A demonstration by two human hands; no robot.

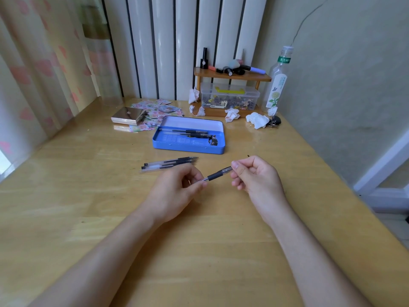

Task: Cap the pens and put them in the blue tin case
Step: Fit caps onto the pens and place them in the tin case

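A clear pen with a black grip point(218, 175) is held level above the wooden desk, between both hands. My right hand point(254, 176) pinches its barrel end, and my left hand point(179, 189) pinches at its tip end; whether a cap is in those fingers I cannot tell. Three uncapped pens point(169, 164) lie side by side on the desk just beyond my left hand. Further back sits the open blue tin case point(188, 146), with two capped pens point(188, 132) lying along its far side.
A small wooden shelf point(232, 76) with bottles and a clear plastic box point(230, 97) stands at the back. Crumpled tissues point(256, 120) lie before it, a tall bottle point(276, 85) to its right. A shiny flat box point(128, 116) and patterned papers sit back left.
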